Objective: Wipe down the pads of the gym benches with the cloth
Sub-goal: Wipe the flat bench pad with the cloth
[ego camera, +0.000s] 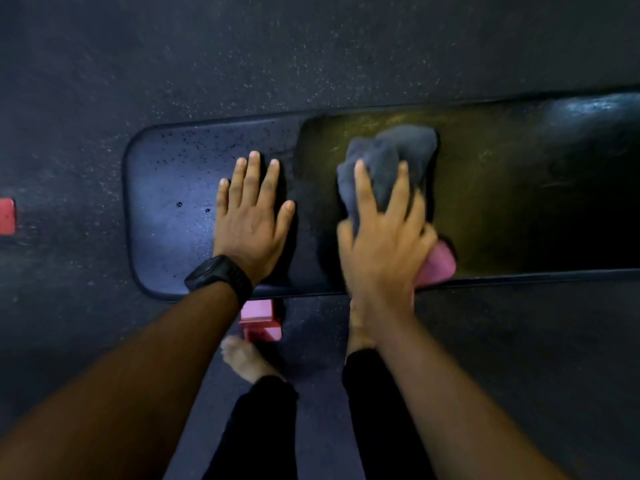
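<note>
A long dark gym bench pad runs across the view, its rounded end at the left, speckled with droplets. My left hand, with a black watch on the wrist, lies flat on the pad with fingers straight. To its right, my right hand presses spread fingers on a bunched grey cloth on the pad. The hand is motion-blurred. A pink thing shows from under my right palm at the pad's near edge; what it is cannot be told.
A pink part of the bench frame shows below the pad's near edge, close to my bare feet. A red object sits at the far left edge. Dark speckled rubber floor surrounds the bench.
</note>
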`<act>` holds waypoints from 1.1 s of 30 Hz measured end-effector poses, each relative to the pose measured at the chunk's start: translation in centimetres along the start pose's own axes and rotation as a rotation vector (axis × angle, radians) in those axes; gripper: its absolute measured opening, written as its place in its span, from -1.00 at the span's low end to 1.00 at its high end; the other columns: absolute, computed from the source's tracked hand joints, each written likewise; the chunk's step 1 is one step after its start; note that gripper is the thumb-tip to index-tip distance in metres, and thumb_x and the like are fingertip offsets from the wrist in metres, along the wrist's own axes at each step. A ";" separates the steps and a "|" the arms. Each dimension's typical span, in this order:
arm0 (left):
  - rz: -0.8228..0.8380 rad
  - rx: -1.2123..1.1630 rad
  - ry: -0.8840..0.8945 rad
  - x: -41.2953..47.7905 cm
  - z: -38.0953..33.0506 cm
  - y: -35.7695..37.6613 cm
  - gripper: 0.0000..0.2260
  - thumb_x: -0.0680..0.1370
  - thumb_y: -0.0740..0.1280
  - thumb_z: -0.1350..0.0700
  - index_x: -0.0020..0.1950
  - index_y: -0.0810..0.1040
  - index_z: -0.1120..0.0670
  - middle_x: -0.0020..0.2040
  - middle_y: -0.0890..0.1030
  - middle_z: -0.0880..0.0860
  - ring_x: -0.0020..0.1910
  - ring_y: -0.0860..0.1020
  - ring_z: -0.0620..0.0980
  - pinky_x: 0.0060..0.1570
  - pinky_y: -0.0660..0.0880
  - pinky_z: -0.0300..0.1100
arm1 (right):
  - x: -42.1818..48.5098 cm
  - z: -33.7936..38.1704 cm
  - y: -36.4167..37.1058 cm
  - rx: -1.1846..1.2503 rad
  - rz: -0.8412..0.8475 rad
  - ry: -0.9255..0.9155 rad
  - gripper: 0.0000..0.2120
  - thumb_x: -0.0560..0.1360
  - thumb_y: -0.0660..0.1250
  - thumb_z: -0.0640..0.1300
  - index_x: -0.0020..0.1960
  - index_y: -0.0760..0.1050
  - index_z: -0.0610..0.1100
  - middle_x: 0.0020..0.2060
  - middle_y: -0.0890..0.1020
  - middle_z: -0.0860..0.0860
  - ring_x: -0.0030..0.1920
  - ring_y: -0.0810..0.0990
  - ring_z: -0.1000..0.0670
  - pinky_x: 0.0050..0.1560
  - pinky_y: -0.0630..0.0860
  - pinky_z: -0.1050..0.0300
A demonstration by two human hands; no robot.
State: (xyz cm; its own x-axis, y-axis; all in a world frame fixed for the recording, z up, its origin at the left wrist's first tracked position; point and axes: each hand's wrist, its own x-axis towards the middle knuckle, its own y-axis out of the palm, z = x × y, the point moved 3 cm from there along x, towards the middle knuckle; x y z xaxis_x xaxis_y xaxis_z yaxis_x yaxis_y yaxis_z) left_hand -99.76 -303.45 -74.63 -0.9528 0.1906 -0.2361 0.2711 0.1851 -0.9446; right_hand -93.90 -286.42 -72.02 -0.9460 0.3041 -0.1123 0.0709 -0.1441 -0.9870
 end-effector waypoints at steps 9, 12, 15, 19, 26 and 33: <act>-0.037 0.017 0.009 0.5 3.4 -0.9 -0.48 0.69 0.02 -0.07 0.63 0.07 0.05 0.64 0.02 0.12 0.61 -0.03 0.12 0.55 -0.11 0.12 | 3.4 6.6 1.2 -0.033 0.054 -0.364 -0.28 0.55 0.27 0.18 0.60 -0.03 0.25 0.61 0.14 -0.12 0.48 0.29 -0.26 0.22 0.41 -0.20; -0.003 0.027 0.015 0.2 4.7 -1.6 -0.46 0.69 0.03 -0.11 0.63 0.04 0.03 0.64 -0.02 0.11 0.62 -0.07 0.11 0.55 -0.15 0.09 | 4.8 3.9 0.4 0.001 0.028 -0.105 -0.24 0.55 0.28 0.20 0.61 -0.07 0.25 0.59 0.15 -0.13 0.50 0.28 -0.24 0.25 0.40 -0.23; 0.025 0.026 0.037 -0.6 5.8 -1.8 -0.46 0.69 0.03 -0.11 0.63 0.02 0.04 0.64 -0.02 0.11 0.62 -0.08 0.10 0.55 -0.15 0.08 | -3.0 4.0 0.7 -0.038 0.019 0.082 -0.19 0.51 0.31 0.19 0.62 -0.04 0.18 0.56 0.20 -0.18 0.43 0.33 -0.27 0.22 0.40 -0.24; 0.037 0.036 0.072 -1.0 7.3 -1.6 -0.46 0.69 0.04 -0.09 0.63 0.02 0.05 0.64 0.00 0.12 0.61 -0.05 0.10 0.55 -0.11 0.10 | -7.2 9.6 2.1 0.053 0.056 -0.090 -0.18 0.48 0.33 0.16 0.61 -0.04 0.21 0.59 0.17 -0.16 0.41 0.35 -0.29 0.22 0.41 -0.25; 0.007 0.047 0.082 -1.1 8.7 -1.8 -0.43 0.68 0.06 -0.12 0.63 0.04 0.09 0.64 0.02 0.13 0.61 -0.03 0.12 0.54 -0.11 0.10 | 6.3 9.6 0.9 -0.047 0.057 -0.189 -0.27 0.57 0.25 0.21 0.60 -0.09 0.29 0.62 0.08 -0.09 0.52 0.22 -0.24 0.26 0.39 -0.25; 0.025 0.044 0.096 -1.4 9.2 -2.0 -0.42 0.67 -0.06 -0.14 0.63 0.01 0.09 0.64 -0.01 0.14 0.61 -0.05 0.11 0.55 -0.10 0.13 | -6.5 12.0 2.1 -0.011 0.076 -0.147 -0.20 0.50 0.31 0.19 0.61 -0.05 0.23 0.60 0.16 -0.12 0.44 0.33 -0.26 0.20 0.42 -0.23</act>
State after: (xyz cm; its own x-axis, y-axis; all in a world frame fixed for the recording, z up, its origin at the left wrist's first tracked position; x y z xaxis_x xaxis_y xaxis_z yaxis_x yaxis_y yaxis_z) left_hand -100.27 -312.98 -74.52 -0.9276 0.2870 -0.2392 0.2868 0.1366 -0.9482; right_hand -91.43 -299.94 -71.97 -0.9738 0.1515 -0.1698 0.1470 -0.1506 -0.9776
